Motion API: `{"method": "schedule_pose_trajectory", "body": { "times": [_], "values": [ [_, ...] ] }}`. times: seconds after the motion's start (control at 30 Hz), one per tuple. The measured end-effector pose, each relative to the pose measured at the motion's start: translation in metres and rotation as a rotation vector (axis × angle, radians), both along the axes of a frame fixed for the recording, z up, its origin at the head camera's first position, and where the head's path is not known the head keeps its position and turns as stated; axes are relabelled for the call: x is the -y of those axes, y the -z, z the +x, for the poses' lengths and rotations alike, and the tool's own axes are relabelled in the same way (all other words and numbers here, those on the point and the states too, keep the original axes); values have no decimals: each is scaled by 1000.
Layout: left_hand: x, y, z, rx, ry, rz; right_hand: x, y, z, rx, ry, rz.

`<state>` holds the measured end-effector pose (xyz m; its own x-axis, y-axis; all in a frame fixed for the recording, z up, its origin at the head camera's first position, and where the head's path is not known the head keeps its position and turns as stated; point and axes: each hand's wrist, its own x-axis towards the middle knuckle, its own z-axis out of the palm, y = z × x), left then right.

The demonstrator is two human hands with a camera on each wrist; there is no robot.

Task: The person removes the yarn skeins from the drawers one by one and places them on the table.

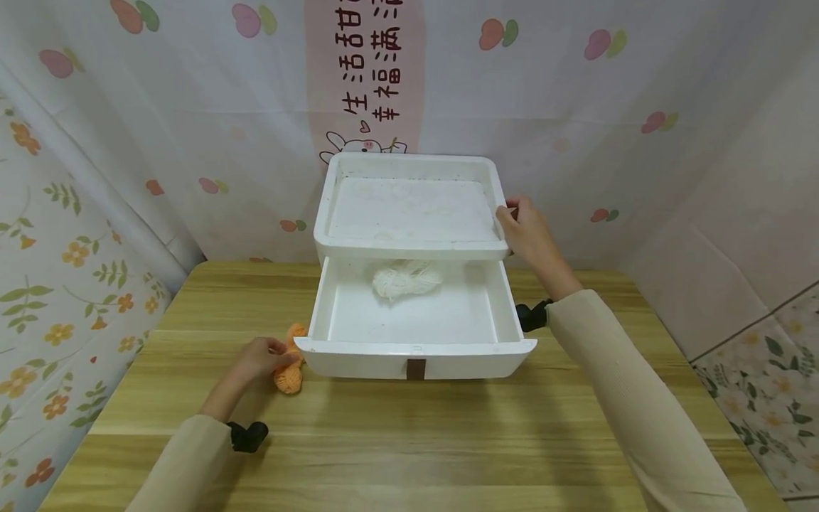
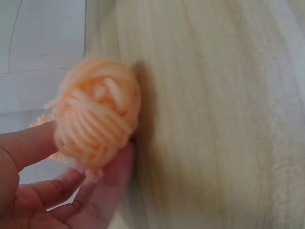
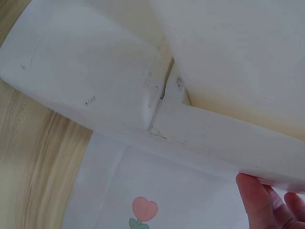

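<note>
A white plastic drawer box (image 1: 409,251) stands at the back of the table, its shallow tray-like top facing up. Its drawer (image 1: 416,327) is pulled out toward me and has a brown tab on the front. Inside, near the back, lies a ball of white yarn (image 1: 407,280). My left hand (image 1: 256,360) pinches a ball of orange yarn (image 2: 95,114) between thumb and fingers, just left of the drawer. With my right hand (image 1: 527,231) I grip the right edge of the box top. The right wrist view shows those fingertips (image 3: 255,191) against the white side wall.
The wooden table (image 1: 409,441) extends in front of the drawer and to both sides. Behind the box hangs a white curtain (image 1: 550,142) with fruit prints and writing. A floral cloth (image 1: 70,306) borders the left side. Black straps sit on both wrists.
</note>
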<state>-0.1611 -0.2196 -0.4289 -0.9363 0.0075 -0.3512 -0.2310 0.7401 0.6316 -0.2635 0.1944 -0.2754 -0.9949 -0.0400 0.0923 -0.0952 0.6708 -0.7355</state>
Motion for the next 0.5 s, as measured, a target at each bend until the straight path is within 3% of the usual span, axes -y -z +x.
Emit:
{"method": "schedule_pose_trajectory", "body": {
  "times": [0.33, 0.5],
  "values": [
    [2, -9, 3, 22, 41, 50, 0, -1, 0, 12, -2, 1],
    [4, -23, 4, 18, 73, 9, 1, -2, 0, 13, 7, -6]
  ]
}}
